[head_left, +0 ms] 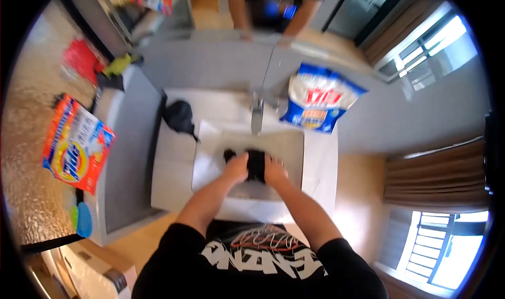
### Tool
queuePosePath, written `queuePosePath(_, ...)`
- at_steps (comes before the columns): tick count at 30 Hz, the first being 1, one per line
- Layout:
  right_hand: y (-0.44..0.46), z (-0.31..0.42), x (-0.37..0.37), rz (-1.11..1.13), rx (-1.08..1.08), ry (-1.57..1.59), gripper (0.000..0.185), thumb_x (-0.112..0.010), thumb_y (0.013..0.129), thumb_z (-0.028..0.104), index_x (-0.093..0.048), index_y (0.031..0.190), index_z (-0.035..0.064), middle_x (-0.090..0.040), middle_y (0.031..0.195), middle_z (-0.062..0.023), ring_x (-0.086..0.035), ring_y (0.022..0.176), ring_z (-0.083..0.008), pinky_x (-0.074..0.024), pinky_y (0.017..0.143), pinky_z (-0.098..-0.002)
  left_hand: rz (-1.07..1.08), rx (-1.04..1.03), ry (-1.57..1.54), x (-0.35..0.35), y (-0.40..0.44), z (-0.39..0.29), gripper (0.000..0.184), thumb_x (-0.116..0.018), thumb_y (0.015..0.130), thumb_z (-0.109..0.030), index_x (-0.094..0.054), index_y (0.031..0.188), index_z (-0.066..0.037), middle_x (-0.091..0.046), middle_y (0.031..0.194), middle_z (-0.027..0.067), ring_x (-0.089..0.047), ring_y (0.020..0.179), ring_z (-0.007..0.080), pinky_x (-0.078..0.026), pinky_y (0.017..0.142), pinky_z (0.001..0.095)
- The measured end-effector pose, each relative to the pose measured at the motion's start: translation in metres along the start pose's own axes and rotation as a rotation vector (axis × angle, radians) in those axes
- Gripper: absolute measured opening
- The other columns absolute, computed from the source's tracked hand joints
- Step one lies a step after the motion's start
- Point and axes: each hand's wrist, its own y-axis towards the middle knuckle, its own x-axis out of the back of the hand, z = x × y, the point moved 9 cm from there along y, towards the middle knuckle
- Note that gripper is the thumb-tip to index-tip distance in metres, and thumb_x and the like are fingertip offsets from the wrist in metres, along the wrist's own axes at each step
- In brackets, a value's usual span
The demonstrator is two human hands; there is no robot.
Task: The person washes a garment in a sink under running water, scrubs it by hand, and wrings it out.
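A black piece of cloth (256,165), possibly a sock, is stretched between my two hands over the sink (197,165). My left hand (238,167) grips its left side, and a bit of dark fabric sticks out beyond that hand. On the other side, my right hand (275,170) has its fingers wrapped round the cloth. The faucet (256,117) stands just behind, above the basin. Whether water is running, I cannot make out.
A dark bundle (180,117) lies on the counter (171,167) left of the sink. At the back right stands a blue-and-white detergent bag (318,99). An orange Tide bag (79,145) is on the left beside a grey partition (131,162). A mirror (210,57) spans the wall behind.
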Motion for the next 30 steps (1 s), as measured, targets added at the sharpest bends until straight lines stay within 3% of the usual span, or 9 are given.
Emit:
queuePosePath(6, -0.016, -0.016, 0.006, -0.100, 0.077, -0.053, 0.053, -0.057, 0.088, 0.021, -0.047, 0.138, 0.0066, -0.053, 0.137, -0.0156, -0.050, 0.125, -0.0390, -0.0469, 0.100, -0.0486, -0.290, -0.073, -0.185, 0.048, -0.028, -0.032, 0.027, -0.058, 0.072, 0.001, -0.059, 0.099, -0.003, -0.065, 0.093, 0.0241, -0.060, 0.095, 0.0445, -0.048, 0.082, 0.0503)
queuePosePath(8, -0.004, -0.022, -0.024, 0.222, 0.163, -0.009, 0.044, -0.057, 0.088, 0.022, -0.057, 0.127, 0.0017, -0.064, 0.118, -0.0195, -0.061, 0.110, -0.0387, -0.0503, 0.092, -0.0480, -0.327, -0.106, -0.177, 0.040, -0.027, -0.024, 0.022, -0.059, 0.072, 0.000, -0.060, 0.094, -0.003, -0.066, 0.091, 0.0233, -0.061, 0.091, 0.0430, -0.048, 0.080, 0.0485)
queuePosePath(10, 0.000, -0.019, -0.039, 0.188, 0.327, 0.120, 0.037, -0.056, 0.088, 0.025, -0.064, 0.112, -0.0021, -0.068, 0.103, -0.0235, -0.065, 0.097, -0.0405, -0.0509, 0.087, -0.0470, -0.336, -0.112, -0.175, 0.043, -0.035, -0.026, 0.019, -0.058, 0.071, 0.001, -0.061, 0.089, -0.003, -0.065, 0.088, 0.0231, -0.061, 0.087, 0.0425, -0.048, 0.077, 0.0471)
queuePosePath(16, -0.015, -0.021, -0.023, 0.160, 0.337, 0.247, 0.027, -0.054, 0.087, 0.018, -0.070, 0.100, 0.0013, -0.067, 0.105, -0.0244, -0.064, 0.099, -0.0413, -0.0508, 0.087, -0.0469, -0.317, -0.125, -0.118, 0.039, -0.046, -0.017, 0.019, -0.057, 0.073, 0.001, -0.060, 0.091, -0.003, -0.064, 0.089, 0.0232, -0.061, 0.088, 0.0425, -0.049, 0.080, 0.0468)
queuePosePath(19, -0.013, -0.045, -0.014, 0.002, 0.081, 0.306, 0.030, -0.049, 0.088, 0.017, -0.068, 0.105, -0.0005, -0.066, 0.107, -0.0254, -0.064, 0.100, -0.0416, -0.0511, 0.088, -0.0446, -0.404, -0.131, -0.089, 0.044, -0.052, -0.014, 0.020, -0.055, 0.075, 0.002, -0.060, 0.094, -0.002, -0.064, 0.094, 0.0231, -0.061, 0.090, 0.0434, -0.049, 0.083, 0.0473)
queuePosePath(24, -0.015, -0.098, -0.014, -0.062, -0.421, 0.825, 0.036, -0.043, 0.092, 0.016, -0.060, 0.111, -0.0089, -0.063, 0.107, -0.0323, -0.065, 0.092, -0.0503, -0.0564, 0.063, -0.0603, -0.555, -0.188, 0.110, 0.051, -0.069, -0.011, 0.022, -0.053, 0.080, -0.001, -0.064, 0.099, -0.003, -0.064, 0.097, 0.0214, -0.060, 0.094, 0.0456, -0.049, 0.088, 0.0499)
queuePosePath(26, -0.017, -0.103, -0.023, 0.066, -0.506, 1.196, 0.047, -0.044, 0.091, 0.018, -0.047, 0.132, -0.0045, -0.057, 0.124, -0.0299, -0.062, 0.103, -0.0484, -0.0602, 0.063, -0.0557, -0.268, -0.081, 0.215, 0.037, -0.052, 0.010, 0.020, -0.055, 0.080, -0.005, -0.066, 0.097, -0.003, -0.065, 0.098, 0.0220, -0.061, 0.095, 0.0442, -0.050, 0.088, 0.0494)
queuePosePath(28, -0.016, -0.105, -0.028, 0.076, -0.579, 1.429, 0.048, -0.044, 0.091, 0.020, -0.047, 0.132, -0.0049, -0.057, 0.124, -0.0296, -0.061, 0.104, -0.0483, -0.0593, 0.061, -0.0563, -0.097, 0.035, 0.241, 0.028, -0.054, 0.025, 0.020, -0.057, 0.080, -0.008, -0.068, 0.095, -0.003, -0.066, 0.100, 0.0225, -0.062, 0.097, 0.0423, -0.050, 0.088, 0.0487)
queuePosePath(30, -0.023, -0.102, 0.005, -0.092, -0.536, 1.217, 0.047, -0.042, 0.091, 0.020, -0.048, 0.130, -0.0051, -0.056, 0.123, -0.0287, -0.062, 0.102, -0.0461, -0.0585, 0.061, -0.0571, -0.062, 0.154, 0.187, 0.034, -0.057, 0.029, 0.020, -0.058, 0.080, -0.012, -0.069, 0.093, -0.003, -0.067, 0.102, 0.0228, -0.064, 0.098, 0.0399, -0.051, 0.088, 0.0480)
